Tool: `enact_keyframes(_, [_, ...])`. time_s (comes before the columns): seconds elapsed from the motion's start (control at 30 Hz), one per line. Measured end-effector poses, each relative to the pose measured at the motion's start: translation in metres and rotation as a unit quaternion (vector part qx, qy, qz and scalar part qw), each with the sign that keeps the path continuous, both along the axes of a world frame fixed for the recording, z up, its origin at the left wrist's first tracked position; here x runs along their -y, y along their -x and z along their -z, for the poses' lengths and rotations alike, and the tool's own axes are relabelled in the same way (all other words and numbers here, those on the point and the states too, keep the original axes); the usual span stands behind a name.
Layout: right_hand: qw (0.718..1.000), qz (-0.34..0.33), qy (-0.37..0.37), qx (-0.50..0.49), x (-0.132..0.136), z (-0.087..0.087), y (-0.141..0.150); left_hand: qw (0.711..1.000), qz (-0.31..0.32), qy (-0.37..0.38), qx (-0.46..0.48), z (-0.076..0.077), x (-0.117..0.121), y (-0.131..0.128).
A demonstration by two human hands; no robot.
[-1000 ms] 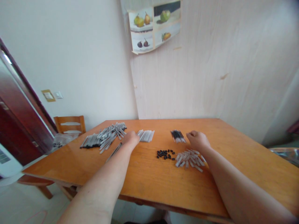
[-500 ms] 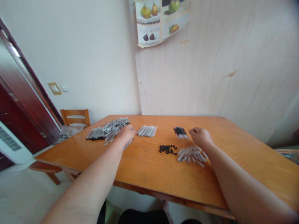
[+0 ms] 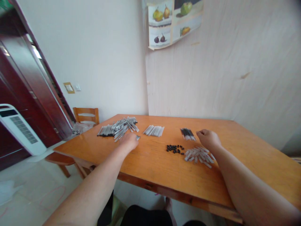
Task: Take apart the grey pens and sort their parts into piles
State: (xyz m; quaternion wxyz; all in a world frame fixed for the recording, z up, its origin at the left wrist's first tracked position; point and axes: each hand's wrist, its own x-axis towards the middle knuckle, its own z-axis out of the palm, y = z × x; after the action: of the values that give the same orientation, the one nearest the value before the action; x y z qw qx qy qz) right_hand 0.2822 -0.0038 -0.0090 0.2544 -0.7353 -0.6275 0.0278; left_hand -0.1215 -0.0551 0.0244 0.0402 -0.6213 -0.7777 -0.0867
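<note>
My left hand [image 3: 129, 141] is closed over the table, just in front of a heap of grey pens [image 3: 124, 125] with black ends. The end of a pen [image 3: 138, 137], grey with a dark tip, pokes out past its fingers; the rest is hidden. To its right lies a row of translucent white tubes [image 3: 154, 130]. My right hand [image 3: 208, 138] is curled into a fist beside a row of black pen refills [image 3: 187, 134]; anything inside its fingers is hidden. Small black plugs [image 3: 174, 148] and a loose pile of clear caps [image 3: 198, 155] lie nearer me.
The wooden table [image 3: 152, 166] stands against the wall. A wooden chair [image 3: 86, 116] with a plastic bag [image 3: 82, 127] is at its left end, near a white upright appliance [image 3: 22, 130]. Fruit pictures [image 3: 174, 23] hang above.
The camera view has swung left, shifting the scene rightward. My left hand has turned, and the pen that trailed below it now shows at the fingertips. My right hand stays by the refills.
</note>
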Motion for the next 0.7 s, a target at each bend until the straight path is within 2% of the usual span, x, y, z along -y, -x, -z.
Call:
enact_keyframes(0.27, [1.000,0.002,-0.014,-0.002,0.0005,-0.0009,0.0008,0.999,-0.012,-0.042,0.010,-0.0013,0.0071,0.0007])
enact_keyframes(0.7, [1.000,0.007,-0.002,0.002,0.0044,-0.0055,0.0040,0.999,0.028,-0.028,-0.017,0.0063,0.0057,-0.0027])
